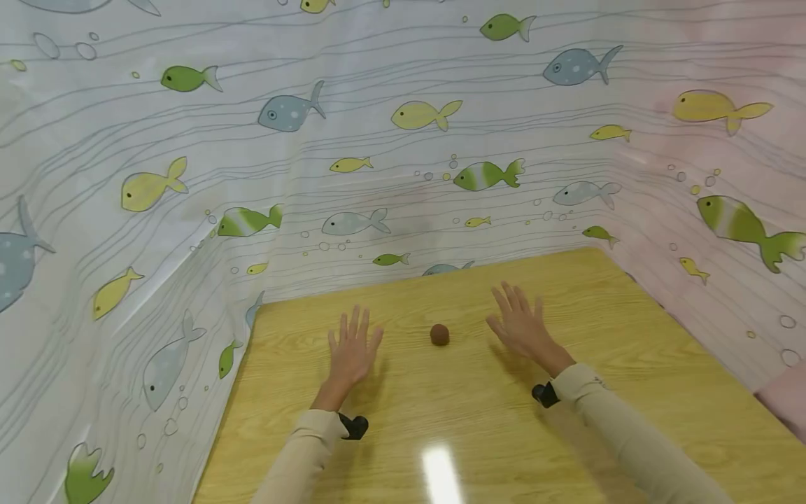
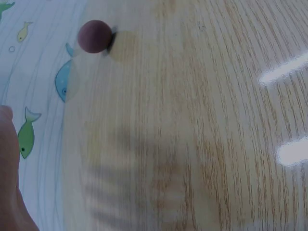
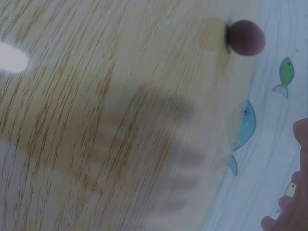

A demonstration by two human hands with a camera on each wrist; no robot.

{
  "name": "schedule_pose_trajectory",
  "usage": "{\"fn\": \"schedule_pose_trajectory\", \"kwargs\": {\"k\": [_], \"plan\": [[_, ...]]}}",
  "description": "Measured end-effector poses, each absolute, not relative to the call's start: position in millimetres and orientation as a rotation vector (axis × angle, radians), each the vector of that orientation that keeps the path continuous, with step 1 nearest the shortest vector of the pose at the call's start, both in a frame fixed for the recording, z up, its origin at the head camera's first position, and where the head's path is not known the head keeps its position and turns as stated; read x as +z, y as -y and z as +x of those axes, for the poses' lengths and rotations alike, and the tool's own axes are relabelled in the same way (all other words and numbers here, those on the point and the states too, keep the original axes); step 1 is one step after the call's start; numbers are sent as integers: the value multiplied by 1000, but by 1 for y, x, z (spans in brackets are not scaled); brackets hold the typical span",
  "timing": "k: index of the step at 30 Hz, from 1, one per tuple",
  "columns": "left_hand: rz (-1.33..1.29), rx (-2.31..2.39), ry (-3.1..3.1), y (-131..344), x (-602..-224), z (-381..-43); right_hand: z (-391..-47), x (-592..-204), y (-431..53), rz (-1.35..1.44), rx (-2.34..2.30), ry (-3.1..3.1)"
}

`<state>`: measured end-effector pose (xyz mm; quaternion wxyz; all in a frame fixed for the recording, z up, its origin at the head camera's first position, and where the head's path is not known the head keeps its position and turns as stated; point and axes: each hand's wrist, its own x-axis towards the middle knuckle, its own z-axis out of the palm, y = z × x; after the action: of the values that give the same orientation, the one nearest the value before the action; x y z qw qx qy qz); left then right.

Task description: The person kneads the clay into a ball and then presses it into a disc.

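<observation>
A small reddish-brown ball (image 1: 439, 334) sits on the wood-grain table (image 1: 415, 392), between the two hands and apart from both. To its left my left hand (image 1: 351, 355) hovers above the tabletop, fingers spread and straight, holding nothing. On the other side my right hand (image 1: 521, 327) is held over the table in the same way, fingers extended and nothing in it. The left wrist view has the ball (image 2: 95, 36) near its top left, with part of the hand at the left edge. In the right wrist view the ball (image 3: 247, 37) appears at upper right.
Fish-patterned white sheeting (image 1: 378, 189) stands behind the table and along its left and right sides. A black wrist device (image 1: 354, 426) is on the left wrist, another black device (image 1: 545, 395) on the right. A bright glare patch (image 1: 442, 472) lies on the near tabletop.
</observation>
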<state>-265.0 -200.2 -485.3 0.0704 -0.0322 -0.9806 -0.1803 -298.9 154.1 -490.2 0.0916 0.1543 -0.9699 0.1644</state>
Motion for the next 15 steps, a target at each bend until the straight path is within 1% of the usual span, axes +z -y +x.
{"fn": "schedule_pose_trajectory", "kwargs": {"k": [15], "plan": [[-111,-563,2936,203,-498,-261,-296,-497,-113,582,552,2871]]}}
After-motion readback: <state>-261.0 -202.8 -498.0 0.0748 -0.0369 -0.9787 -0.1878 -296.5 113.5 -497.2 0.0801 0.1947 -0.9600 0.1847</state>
